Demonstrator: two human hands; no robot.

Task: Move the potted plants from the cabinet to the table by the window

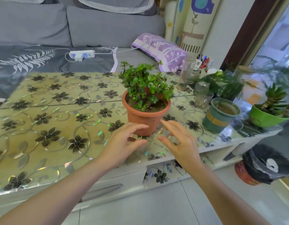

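Blurring hides much of the right edge, so the window (276, 30) there is hard to make out, and the feathery plant in the teal pot (219, 116) looks smeared. The green pot (265, 117) with its spiky plant is cut off at the right edge. A dark bundle on a red pot (263, 164) on the floor cannot be told for sure.

The low white table (213, 146) has a shiny cover with black flowers (48, 135) on it. Behind it, at 12 o'clock, is a gray sofa (108, 25) with a white power strip (82, 54) and a purple pillow (161, 51). Empty glass jars (186, 75) and a cup of pens (204, 61) stand at 2 o'clock from the middle pot. The floor has pale tiles (156, 205).

The orange pot (144, 117) with small round green leaves stands upright on the table, about in the middle. The teal pot is at 3 o'clock from it, and the green pot is farther that way.

The left hand (124, 143) is at 7 o'clock from the orange pot. Its fingers (139, 127) are loose and a bit bent, holding nothing, with the tips just beside the pot's bottom. One cannot tell if they touch it. The right hand (177, 142) is at 5 o'clock, fingers spread and holding nothing, near the pot.
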